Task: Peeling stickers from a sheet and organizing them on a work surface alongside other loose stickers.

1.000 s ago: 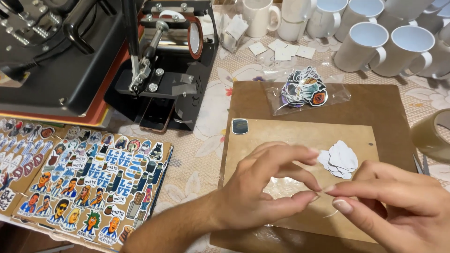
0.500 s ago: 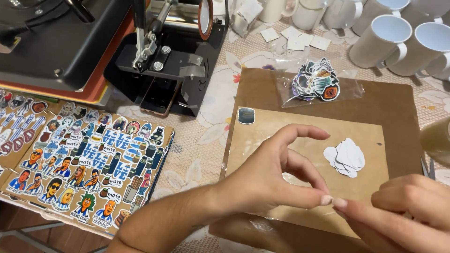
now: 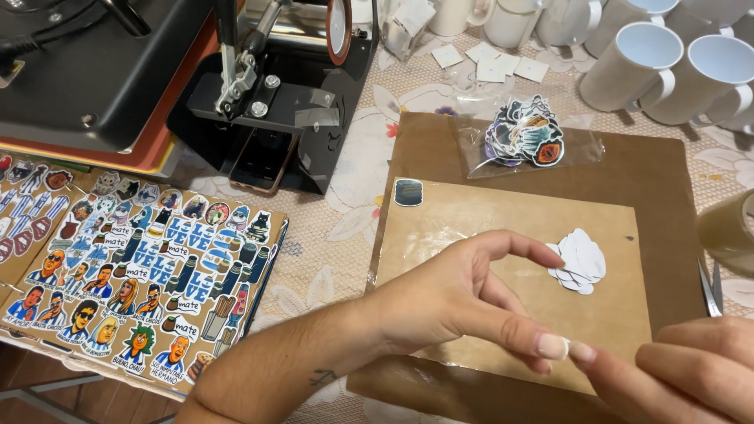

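Over the board's near edge (image 3: 503,369), both hands' fingertips (image 3: 554,345) pinch together, contents unclear, sticker pile (image 3: 580,261) near.

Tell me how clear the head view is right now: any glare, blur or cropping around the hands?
Head view: even, soft light with faint shadows; the sticker sheets are sharp. Mild glare on the clear film over the cardboard and on the sticker bag. The left hand is clear; the right hand is cropped and slightly soft. Whatever the fingertips pinch is too small to tell.
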